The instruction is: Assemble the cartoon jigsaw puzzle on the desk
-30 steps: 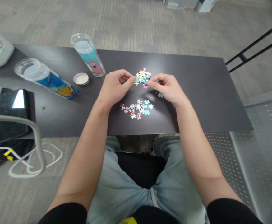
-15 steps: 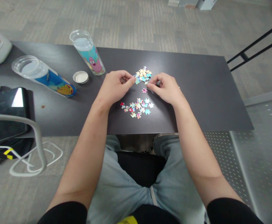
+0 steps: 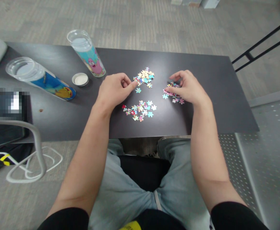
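Note:
My left hand is pinched at the left edge of the back pile of jigsaw puzzle pieces, with a small piece at its fingertips, mostly covered. Just below that pile lies a single light-blue piece. My right hand hovers over another pile of pieces, mostly pink, on the right. Its thumb and fingers are apart, and it hides part of that pile. A third, looser group of pieces lies nearer me, between my forearms.
On the dark table, a clear tube with a pink cartoon figure and a blue-printed tube stand left. Between them lies a round lid. A black device and a white cable are at far left.
My right hand has moved right and opened above the right pile. The pink piece from the middle is gone from there. A light-blue piece now lies beside my left fingertips.

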Demonstrator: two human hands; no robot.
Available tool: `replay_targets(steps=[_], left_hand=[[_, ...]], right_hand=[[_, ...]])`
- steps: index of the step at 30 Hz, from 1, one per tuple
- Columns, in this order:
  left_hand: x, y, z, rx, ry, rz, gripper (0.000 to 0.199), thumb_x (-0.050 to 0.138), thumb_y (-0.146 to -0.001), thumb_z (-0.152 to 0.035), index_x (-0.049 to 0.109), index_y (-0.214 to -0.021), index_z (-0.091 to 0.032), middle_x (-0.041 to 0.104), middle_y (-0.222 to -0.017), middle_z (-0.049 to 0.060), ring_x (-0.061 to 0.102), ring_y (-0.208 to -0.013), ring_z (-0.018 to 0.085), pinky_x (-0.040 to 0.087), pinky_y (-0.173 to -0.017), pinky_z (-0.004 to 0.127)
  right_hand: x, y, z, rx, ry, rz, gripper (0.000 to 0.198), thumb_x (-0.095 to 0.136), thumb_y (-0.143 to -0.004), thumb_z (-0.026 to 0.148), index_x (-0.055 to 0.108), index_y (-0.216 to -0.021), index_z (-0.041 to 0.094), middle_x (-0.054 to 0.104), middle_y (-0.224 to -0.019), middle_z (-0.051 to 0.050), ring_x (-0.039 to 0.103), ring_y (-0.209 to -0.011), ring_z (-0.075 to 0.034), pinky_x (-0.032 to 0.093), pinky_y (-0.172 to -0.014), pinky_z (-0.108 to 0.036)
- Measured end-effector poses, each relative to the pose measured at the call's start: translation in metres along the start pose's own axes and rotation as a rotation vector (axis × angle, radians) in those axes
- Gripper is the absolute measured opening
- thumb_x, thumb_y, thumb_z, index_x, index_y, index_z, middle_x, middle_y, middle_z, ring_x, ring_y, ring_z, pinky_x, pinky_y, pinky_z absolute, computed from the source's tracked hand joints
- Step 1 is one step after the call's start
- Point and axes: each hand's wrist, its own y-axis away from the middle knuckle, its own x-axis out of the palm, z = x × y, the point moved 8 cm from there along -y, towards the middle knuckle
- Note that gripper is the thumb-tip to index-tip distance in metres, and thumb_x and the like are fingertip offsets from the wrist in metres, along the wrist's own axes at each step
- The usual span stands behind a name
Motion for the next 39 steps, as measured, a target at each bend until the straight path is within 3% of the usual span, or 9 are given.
replay_targets(steps=[4, 7, 11, 13, 17, 23, 28, 34, 39], left_hand=[[0.006, 0.0, 0.001, -0.006, -0.033, 0.013, 0.032, 0.099, -0.1, -0.05, 0.078, -0.09, -0.029, 0.08, -0.089, 0.003, 0.069, -0.085, 0.026, 0.042, -0.079, 0.046], [0.01, -0.001, 0.003, 0.022, -0.003, 0.062, 0.029, 0.105, -0.092, -0.048, 0.081, -0.094, -0.032, 0.082, -0.093, 0.002, 0.069, -0.085, 0.027, 0.046, -0.08, 0.048], [0.013, -0.001, 0.009, 0.07, 0.084, 0.203, 0.039, 0.113, -0.081, -0.05, 0.083, -0.097, -0.031, 0.078, -0.089, 0.0, 0.065, -0.08, 0.023, 0.049, -0.077, 0.045], [0.014, -0.002, 0.012, 0.079, 0.11, 0.244, 0.039, 0.113, -0.083, -0.05, 0.083, -0.098, -0.029, 0.076, -0.088, 0.0, 0.063, -0.08, 0.021, 0.051, -0.078, 0.044], [0.009, -0.005, 0.009, 0.129, 0.059, 0.131, 0.021, 0.097, -0.101, -0.038, 0.086, -0.117, -0.029, 0.078, -0.104, 0.003, 0.066, -0.087, 0.023, 0.056, -0.084, 0.045], [0.015, -0.003, -0.004, 0.133, -0.134, 0.062, 0.043, 0.09, -0.109, -0.03, 0.088, -0.152, -0.031, 0.08, -0.146, 0.011, 0.071, -0.1, 0.025, 0.06, -0.098, 0.05], [0.013, -0.002, -0.009, 0.071, -0.167, 0.047, 0.025, 0.087, -0.112, -0.031, 0.094, -0.137, -0.032, 0.081, -0.147, 0.01, 0.071, -0.101, 0.026, 0.061, -0.101, 0.052], [0.016, -0.006, -0.006, 0.102, -0.085, 0.032, 0.017, 0.089, -0.107, -0.025, 0.094, -0.122, -0.031, 0.085, -0.139, 0.008, 0.07, -0.1, 0.026, 0.06, -0.099, 0.049], [0.015, -0.007, -0.002, 0.155, 0.009, 0.034, 0.015, 0.091, -0.104, -0.025, 0.092, -0.117, -0.03, 0.086, -0.133, 0.007, 0.069, -0.098, 0.025, 0.059, -0.096, 0.045]], right_hand=[[-0.014, 0.002, 0.003, 0.12, 0.001, -0.033, 0.035, 0.101, -0.104, 0.01, 0.087, -0.135, 0.021, 0.082, -0.137, -0.013, 0.065, -0.098, -0.023, 0.058, -0.117, -0.059], [-0.002, 0.0, 0.031, 0.051, 0.011, -0.001, 0.029, 0.091, -0.113, 0.01, 0.092, -0.139, 0.021, 0.082, -0.14, -0.014, 0.071, -0.105, -0.026, 0.057, -0.122, -0.063], [0.025, 0.001, 0.067, -0.103, 0.059, 0.095, 0.027, 0.083, -0.123, 0.023, 0.095, -0.146, 0.03, 0.08, -0.142, -0.013, 0.077, -0.126, -0.036, 0.052, -0.13, -0.071], [0.034, 0.002, 0.076, -0.169, 0.083, 0.152, 0.026, 0.082, -0.124, 0.027, 0.097, -0.144, 0.032, 0.079, -0.14, -0.013, 0.077, -0.133, -0.039, 0.052, -0.13, -0.072], [0.028, 0.006, 0.061, -0.194, 0.109, 0.217, 0.026, 0.084, -0.122, 0.032, 0.1, -0.143, 0.035, 0.078, -0.138, -0.012, 0.078, -0.132, -0.04, 0.056, -0.128, -0.072], [-0.009, 0.011, 0.01, -0.079, 0.117, 0.172, 0.029, 0.086, -0.119, 0.031, 0.104, -0.142, 0.032, 0.078, -0.124, -0.014, 0.08, -0.127, -0.04, 0.062, -0.125, -0.07], [-0.007, 0.011, 0.019, -0.077, 0.075, 0.128, 0.036, 0.085, -0.117, 0.033, 0.099, -0.151, 0.032, 0.08, -0.133, -0.013, 0.08, -0.114, -0.035, 0.065, -0.119, -0.063], [0.013, 0.008, 0.059, -0.172, 0.033, 0.154, 0.032, 0.086, -0.116, 0.036, 0.097, -0.146, 0.033, 0.082, -0.132, -0.011, 0.078, -0.107, -0.034, 0.063, -0.116, -0.06], [0.023, 0.007, 0.072, -0.177, 0.015, 0.175, 0.028, 0.087, -0.118, 0.041, 0.095, -0.144, 0.036, 0.084, -0.135, -0.011, 0.077, -0.108, -0.035, 0.062, -0.116, -0.059]])
